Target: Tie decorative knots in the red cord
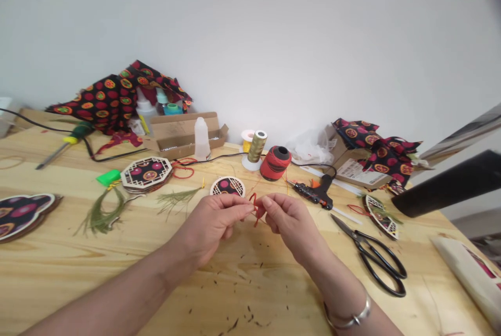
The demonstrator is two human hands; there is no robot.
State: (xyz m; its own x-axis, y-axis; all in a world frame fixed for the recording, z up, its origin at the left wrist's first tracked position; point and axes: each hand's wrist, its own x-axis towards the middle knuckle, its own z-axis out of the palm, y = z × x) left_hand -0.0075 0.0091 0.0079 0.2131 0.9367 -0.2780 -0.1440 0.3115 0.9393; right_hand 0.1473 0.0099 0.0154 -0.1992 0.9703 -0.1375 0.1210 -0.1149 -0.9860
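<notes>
Between my two hands a red cord (253,201) forms a small loop above the table. My left hand (224,216) pinches it between thumb and fingertips. From the other side, my right hand (285,216) holds it with thumb and index finger, the other fingers curled under. Just behind my left hand lies a round wooden-framed ornament (227,186) with patterned fabric inside, its front edge hidden by the hand. A red spool of cord (275,163) stands behind my right hand.
Black scissors (376,255) and a glue gun (315,190) lie to the right. On the left are an octagonal ornament (146,173), a green tassel (104,211) and a screwdriver (64,144). A white bottle (202,139) and a gold thread spool (257,146) stand behind. Dark scraps litter the front.
</notes>
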